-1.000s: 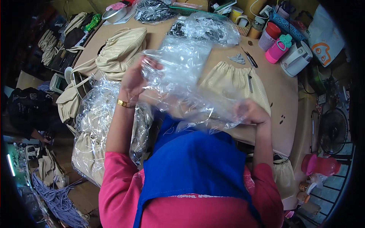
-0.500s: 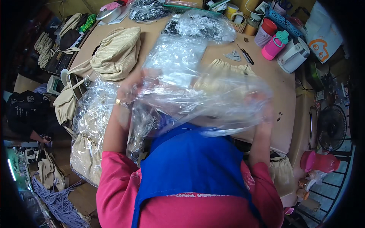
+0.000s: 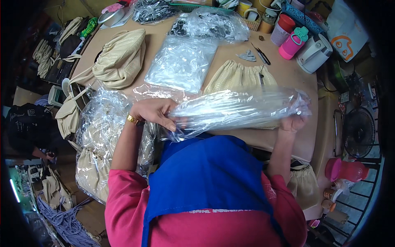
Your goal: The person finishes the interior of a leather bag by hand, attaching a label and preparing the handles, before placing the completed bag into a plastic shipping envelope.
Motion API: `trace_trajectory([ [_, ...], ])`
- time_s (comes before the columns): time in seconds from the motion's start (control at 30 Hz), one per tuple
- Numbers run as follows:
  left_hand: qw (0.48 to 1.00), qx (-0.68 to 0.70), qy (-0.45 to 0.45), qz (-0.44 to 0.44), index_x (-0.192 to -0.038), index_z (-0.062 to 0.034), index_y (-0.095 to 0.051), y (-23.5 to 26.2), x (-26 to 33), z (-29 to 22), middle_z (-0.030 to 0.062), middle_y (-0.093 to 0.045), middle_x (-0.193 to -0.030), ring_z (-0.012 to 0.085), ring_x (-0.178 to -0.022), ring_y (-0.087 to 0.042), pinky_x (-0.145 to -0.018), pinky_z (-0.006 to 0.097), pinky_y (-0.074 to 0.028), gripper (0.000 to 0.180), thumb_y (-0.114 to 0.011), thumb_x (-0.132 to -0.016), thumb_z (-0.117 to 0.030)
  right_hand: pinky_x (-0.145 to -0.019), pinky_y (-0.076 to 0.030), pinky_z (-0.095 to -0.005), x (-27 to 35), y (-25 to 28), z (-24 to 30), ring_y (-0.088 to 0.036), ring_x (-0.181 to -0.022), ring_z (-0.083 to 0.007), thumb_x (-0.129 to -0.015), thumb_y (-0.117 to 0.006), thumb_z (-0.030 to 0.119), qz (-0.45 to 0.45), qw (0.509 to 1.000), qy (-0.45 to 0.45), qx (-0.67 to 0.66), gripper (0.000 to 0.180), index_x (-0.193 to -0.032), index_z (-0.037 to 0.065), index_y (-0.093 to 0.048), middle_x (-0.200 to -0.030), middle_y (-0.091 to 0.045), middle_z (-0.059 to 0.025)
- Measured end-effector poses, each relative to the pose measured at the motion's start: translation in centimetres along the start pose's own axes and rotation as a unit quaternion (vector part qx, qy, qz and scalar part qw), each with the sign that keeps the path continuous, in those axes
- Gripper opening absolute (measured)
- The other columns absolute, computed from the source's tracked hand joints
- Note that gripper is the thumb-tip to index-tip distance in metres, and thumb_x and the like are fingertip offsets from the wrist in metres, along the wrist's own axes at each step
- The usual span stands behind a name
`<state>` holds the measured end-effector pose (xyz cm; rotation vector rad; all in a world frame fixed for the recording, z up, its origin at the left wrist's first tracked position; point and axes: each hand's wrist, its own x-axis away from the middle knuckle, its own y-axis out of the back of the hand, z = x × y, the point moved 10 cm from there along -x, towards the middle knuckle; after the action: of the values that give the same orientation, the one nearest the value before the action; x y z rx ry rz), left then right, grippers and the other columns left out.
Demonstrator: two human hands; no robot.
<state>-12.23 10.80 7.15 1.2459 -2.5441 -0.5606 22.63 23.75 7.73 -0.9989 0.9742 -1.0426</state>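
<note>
A clear plastic bag is stretched sideways in front of my chest, just above the table's near edge. My left hand, with a gold watch at the wrist, grips its left end. My right hand holds its right end from below, partly hidden by the plastic. Behind the bag a beige woven bag lies flat on the brown table. A flat stack of clear plastic bags lies beyond my left hand.
Another beige bag lies at the table's left. More bagged beige bags pile up at my left side. Tweezers, a pink bottle, a white kettle and baskets stand at the far right. A fan stands on the right.
The plastic bag was held up and spread wide; now it is pulled out sideways and lowered. Both hands came down toward the table's near edge, the right moving outward.
</note>
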Motion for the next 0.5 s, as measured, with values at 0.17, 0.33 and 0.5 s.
trace_trajectory([
  [0.17,0.878,0.352,-0.021,-0.325,-0.103,0.0012,-0.063,7.4,2.3,1.6,0.0058,-0.066,-0.075,0.0115,-0.066,-0.060,-0.066,0.029,-0.050,0.037,-0.066,-0.092,-0.034,-0.076,-0.051,-0.0339,3.4,8.5,-3.7,-0.063,-0.080,-0.0234,-0.090,-0.065,0.040,0.031,0.955,-0.281,0.091,0.054,-0.124,0.000,-0.053,-0.104,-0.063,-0.0139],
  [0.33,0.743,0.629,-0.149,-0.172,-0.095,-0.0031,-0.062,6.0,-0.2,-2.4,0.0032,-0.056,-0.065,0.0114,-0.054,-0.053,-0.061,0.031,-0.051,0.024,-0.060,-0.093,-0.027,-0.075,-0.052,-0.0380,8.7,3.1,-8.4,-0.064,-0.088,-0.0259,-0.082,-0.072,0.041,0.322,0.781,-0.393,0.363,0.058,-0.118,-0.001,-0.056,-0.104,-0.064,-0.0170],
  [0.5,0.616,0.701,-0.145,-0.330,-0.099,-0.0020,-0.060,6.7,1.3,-2.5,-0.0003,-0.051,-0.065,0.0044,-0.052,-0.048,-0.046,0.021,-0.040,0.017,-0.052,-0.094,-0.017,-0.063,-0.046,-0.0399,10.0,-3.8,-6.7,-0.063,-0.072,-0.0197,-0.083,-0.071,0.042,0.284,0.914,-0.289,-0.022,0.048,-0.110,0.004,-0.059,-0.085,-0.063,-0.0091],
])
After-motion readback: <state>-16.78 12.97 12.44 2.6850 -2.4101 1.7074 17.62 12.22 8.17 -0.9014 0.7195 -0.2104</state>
